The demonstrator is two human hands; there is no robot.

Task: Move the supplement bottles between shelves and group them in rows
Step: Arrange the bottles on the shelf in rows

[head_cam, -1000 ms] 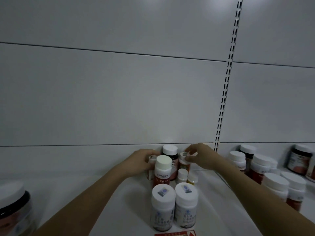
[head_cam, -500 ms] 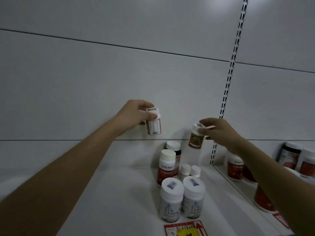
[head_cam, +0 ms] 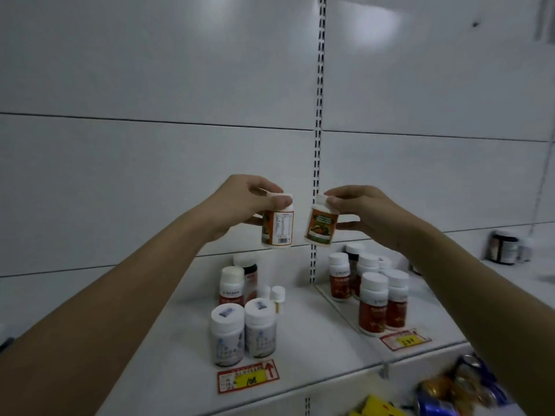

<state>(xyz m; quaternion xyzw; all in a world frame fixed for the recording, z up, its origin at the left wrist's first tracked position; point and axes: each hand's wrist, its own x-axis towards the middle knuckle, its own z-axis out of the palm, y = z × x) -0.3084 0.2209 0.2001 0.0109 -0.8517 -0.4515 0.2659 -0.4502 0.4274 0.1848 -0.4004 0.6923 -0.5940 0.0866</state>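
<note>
From the head view, I am watching the left hand [head_cam: 240, 205] gripping one bottle [head_cam: 277, 226] by its cap and upper body, thumb across the lid. The right hand [head_cam: 363, 214] is pinching a second bottle [head_cam: 320, 225] at the cap, tilted. Both are hanging in the air, just beside each other, well above the shelf [head_cam: 168, 355].

I am judging the right grip the weaker: a cap-only pinch on a tilted bottle could slip. Below the hands, standing bottles [head_cam: 243, 331] are crowding the shelf, so a drop or low pass could topple them. The two held bottles could also knock together.
</note>
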